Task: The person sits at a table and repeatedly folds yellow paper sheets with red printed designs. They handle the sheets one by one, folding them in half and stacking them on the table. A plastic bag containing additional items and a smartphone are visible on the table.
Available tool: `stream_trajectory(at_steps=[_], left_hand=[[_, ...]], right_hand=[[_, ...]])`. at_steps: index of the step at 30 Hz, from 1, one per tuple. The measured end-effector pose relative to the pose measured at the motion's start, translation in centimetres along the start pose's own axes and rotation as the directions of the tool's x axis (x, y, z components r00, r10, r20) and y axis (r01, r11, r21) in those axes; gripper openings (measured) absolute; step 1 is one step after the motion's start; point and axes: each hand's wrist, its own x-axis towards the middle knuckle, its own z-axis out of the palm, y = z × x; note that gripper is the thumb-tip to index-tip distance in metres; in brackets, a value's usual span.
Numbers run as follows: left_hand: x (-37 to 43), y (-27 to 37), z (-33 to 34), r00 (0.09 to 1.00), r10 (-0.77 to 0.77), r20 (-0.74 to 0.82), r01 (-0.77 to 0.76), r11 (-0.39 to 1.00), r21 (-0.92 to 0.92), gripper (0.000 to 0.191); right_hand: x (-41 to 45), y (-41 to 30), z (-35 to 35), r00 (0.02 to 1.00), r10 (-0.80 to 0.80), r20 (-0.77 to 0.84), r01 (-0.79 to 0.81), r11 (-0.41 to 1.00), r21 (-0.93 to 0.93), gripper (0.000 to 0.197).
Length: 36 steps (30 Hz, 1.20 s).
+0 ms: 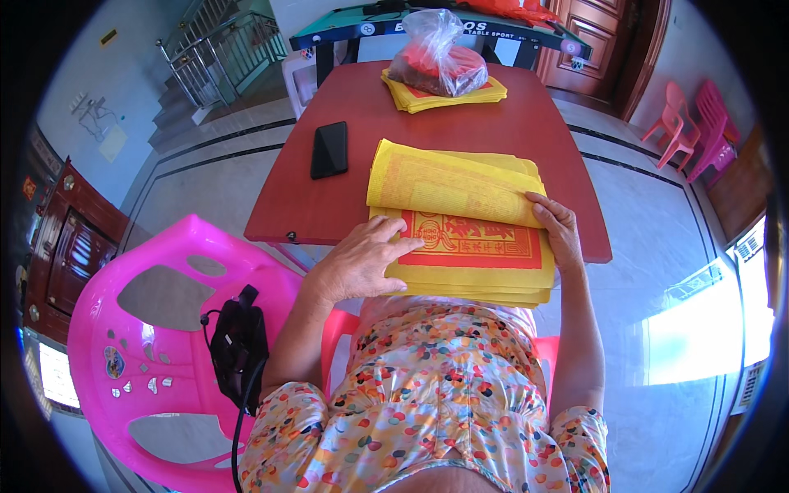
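Note:
A stack of yellow paper sheets with red print (pixel 474 277) lies at the near edge of the red table, partly overhanging it. Its upper sheet (pixel 456 185) is folded or rolled back away from me, its fine print showing. My right hand (pixel 558 228) pinches the right end of this folded sheet between thumb and fingers. My left hand (pixel 370 256) rests at the stack's left side, fingers apart, the fingertips over the red printed panel; it grips nothing that I can see.
On the red table (pixel 283 209) lie a black smartphone (pixel 329 150) and, farther back, more yellow paper (pixel 413 98) under a knotted clear plastic bag (pixel 437 61). A pink plastic chair (pixel 148 345) holding a black bag (pixel 239 351) stands at left. A game table (pixel 382 29) stands behind.

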Motion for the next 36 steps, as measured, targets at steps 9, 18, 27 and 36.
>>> stream_trajectory(at_steps=[9, 18, 27, 36], left_hand=[[0.0, -0.1, 0.2, 1.0, 0.02, -0.014, -0.02, 1.0, 0.015, 0.066], [-0.1, -0.6, -0.2, 0.996, 0.055, -0.072, -0.062, 0.993, -0.096, 0.056], [-0.6, -2.0, -0.9, 0.956, 0.034, -0.292, -0.1, 0.972, -0.214, 0.031], [0.2, -2.3, -0.6, 0.897, -0.116, -0.427, -0.094, 0.894, -0.439, 0.01]], right_hand=[[-0.2, -0.3, -0.2, 0.997, 0.017, 0.07, -0.023, 0.996, 0.083, 0.024], [-0.3, -0.2, -0.3, 0.997, 0.024, 0.076, -0.03, 0.996, 0.083, 0.024], [-0.2, 0.1, -0.4, 0.996, -0.018, 0.091, 0.016, 0.999, 0.032, 0.036], [-0.1, 0.4, -1.0, 0.998, 0.027, 0.059, -0.027, 1.0, 0.013, 0.067]])
